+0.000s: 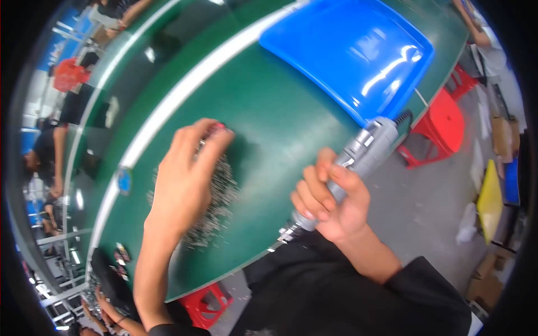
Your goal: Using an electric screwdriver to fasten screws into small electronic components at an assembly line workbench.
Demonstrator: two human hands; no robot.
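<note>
My right hand (342, 204) is wrapped round a grey electric screwdriver (361, 154), held at a slant. Its bit end points down and left past the table's near edge, and a black cord leaves its upper end. Over a loose pile of small silvery screws or pins (221, 199), my left hand (188, 173) is closed, thumb toward the fingers. A small dark and reddish part (217, 129) shows at the fingertips; its kind is blurred. The wrist and palm hide part of the pile.
A large glossy blue plastic tray (342, 50) lies on the green table (280, 129). A small blue object (124, 180) sits by the white strip at left. Small parts (121, 257) lie near a co-worker's arm (120, 319). Red stools (443, 126) stand at right.
</note>
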